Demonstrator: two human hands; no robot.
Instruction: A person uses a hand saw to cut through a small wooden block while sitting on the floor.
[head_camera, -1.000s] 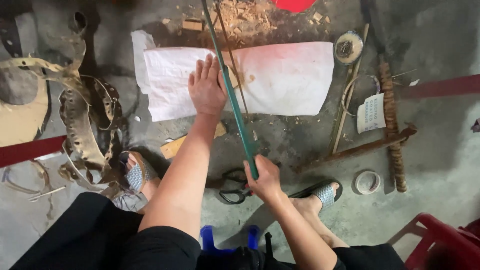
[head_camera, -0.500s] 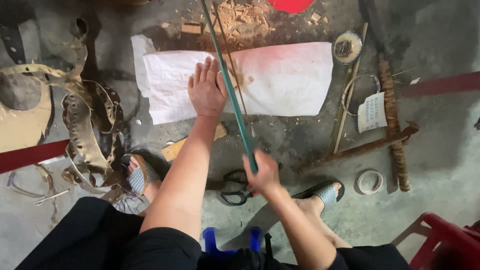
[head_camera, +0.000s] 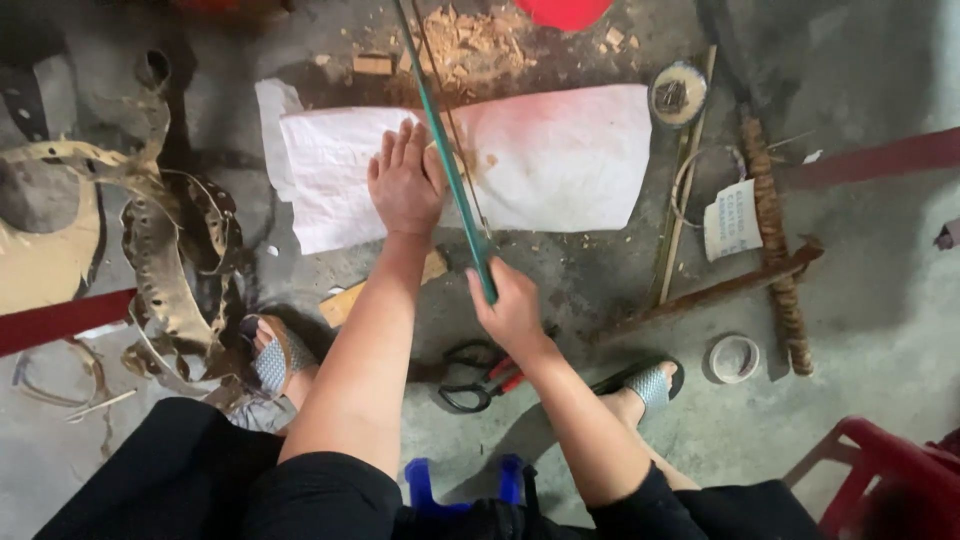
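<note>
**Hands on a green strip over a white sack**

Packaging first: we saw a white woven sack (head_camera: 560, 160) lying flat on the concrete floor (head_camera: 880, 260), its long side running left to right, with a reddish stain near its upper middle. To its right lay a small white rectangular label (head_camera: 731, 220) with dark print, just beside a coil of thin wire. A roll of tape (head_camera: 733, 358) sat near the right sandal.

Our left hand (head_camera: 405, 185) lay palm down on the sack, fingers straight and close together, beside the green strip (head_camera: 450, 160). Our right hand (head_camera: 512, 308) was closed around the strip's near end, fingers wrapped on it. The strip's long axis ran from that hand up and slightly left, across the sack, and out past the top edge of the view. A thinner pale sliver ran alongside it.

Scissors (head_camera: 480, 375) with black and red handles lay on the floor just below the right hand.
</note>
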